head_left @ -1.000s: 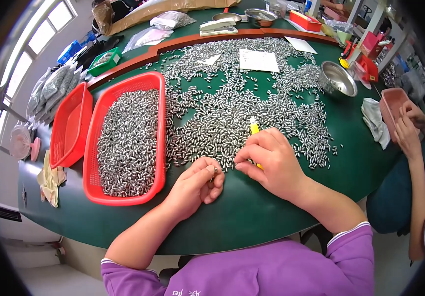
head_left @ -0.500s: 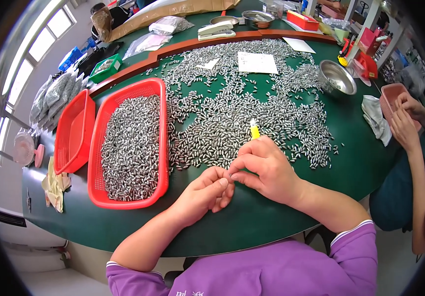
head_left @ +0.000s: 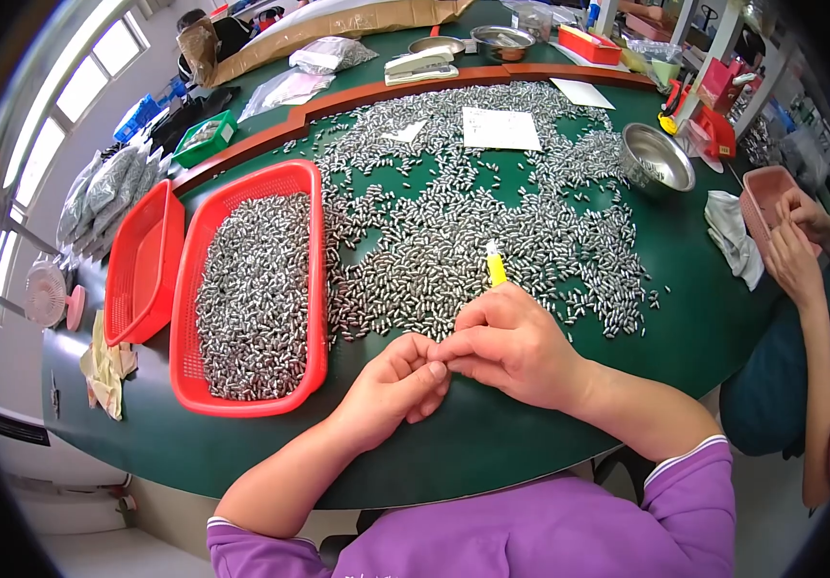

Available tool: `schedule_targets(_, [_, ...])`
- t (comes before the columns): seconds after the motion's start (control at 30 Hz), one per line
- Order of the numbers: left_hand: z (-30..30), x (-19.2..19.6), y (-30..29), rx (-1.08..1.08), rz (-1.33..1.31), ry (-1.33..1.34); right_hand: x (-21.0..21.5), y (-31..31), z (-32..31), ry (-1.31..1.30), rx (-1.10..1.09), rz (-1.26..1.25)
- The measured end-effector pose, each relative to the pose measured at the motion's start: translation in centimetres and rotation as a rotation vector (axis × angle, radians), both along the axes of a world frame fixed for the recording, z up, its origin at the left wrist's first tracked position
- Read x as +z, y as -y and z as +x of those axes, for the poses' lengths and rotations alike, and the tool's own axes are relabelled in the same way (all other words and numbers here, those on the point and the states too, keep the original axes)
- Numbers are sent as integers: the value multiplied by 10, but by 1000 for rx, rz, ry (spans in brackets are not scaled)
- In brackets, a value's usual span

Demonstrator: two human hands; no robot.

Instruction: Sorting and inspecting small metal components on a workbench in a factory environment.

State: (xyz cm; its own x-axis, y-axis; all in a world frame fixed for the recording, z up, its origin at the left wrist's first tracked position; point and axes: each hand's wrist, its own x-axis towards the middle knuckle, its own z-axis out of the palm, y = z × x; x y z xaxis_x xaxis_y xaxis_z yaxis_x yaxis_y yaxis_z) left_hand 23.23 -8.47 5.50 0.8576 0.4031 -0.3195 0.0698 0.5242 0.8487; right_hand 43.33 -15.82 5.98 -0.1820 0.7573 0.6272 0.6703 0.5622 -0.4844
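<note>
My left hand (head_left: pixel 397 387) and my right hand (head_left: pixel 521 342) meet over the near part of the green table. Both are closed, their thumbs and forefingers pinched together at the tips. Whatever lies between the fingertips is hidden. Just beyond my right knuckles juts a slim yellow object (head_left: pixel 497 269) with a pale end; I cannot tell whether the hand grips it or it lies behind. Ahead spreads a wide layer of small silvery bullet-shaped metal pieces (head_left: pixel 424 275). More of them fill a red plastic basket (head_left: pixel 318 289) to the left of my hands.
An emptier red basket (head_left: pixel 140 279) stands farther left. White paper (head_left: pixel 500 129) rests on the pieces; a steel bowl (head_left: pixel 660 159) sits at their right. A raised brown edging (head_left: pixel 386 85) crosses the table behind. At right, another person's hands (head_left: pixel 795 246) work over a pink basket (head_left: pixel 752 207).
My hands have shifted slightly left and nearer, still pinched together. A tiny dark speck between the fingertips no longer shows. The whole view has tilted a little.
</note>
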Motion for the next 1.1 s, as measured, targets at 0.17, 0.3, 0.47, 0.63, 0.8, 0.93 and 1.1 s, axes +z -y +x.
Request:
schedule_targets(0.17, [-1, -2, -1, 0, -15, 0, 3, 1, 4, 16, -60, -14])
schedule_targets(0.3, [0, -1, -1, 13, -32, 24, 4, 1, 3, 39, -59, 8])
schedule_targets(0.47, [0, -1, -2, 12, -52, 34, 4, 4, 0, 66, -50, -21])
schedule_targets(0.63, [-1, -2, -2, 9, -58, 28, 0, 3, 4, 63, -55, -50])
schedule_targets(0.8, [0, -3, -3, 19, -69, 33, 3, 4, 2, 41, -22, -86])
schedule_targets(0.93, [-2, -2, -4, 37, -88, 36, 2, 1, 4, 52, -165, -48])
schedule_targets(1.1, [-1, -6, -4, 70, -135, 80, -1, 1, 9, 112, -252, -85])
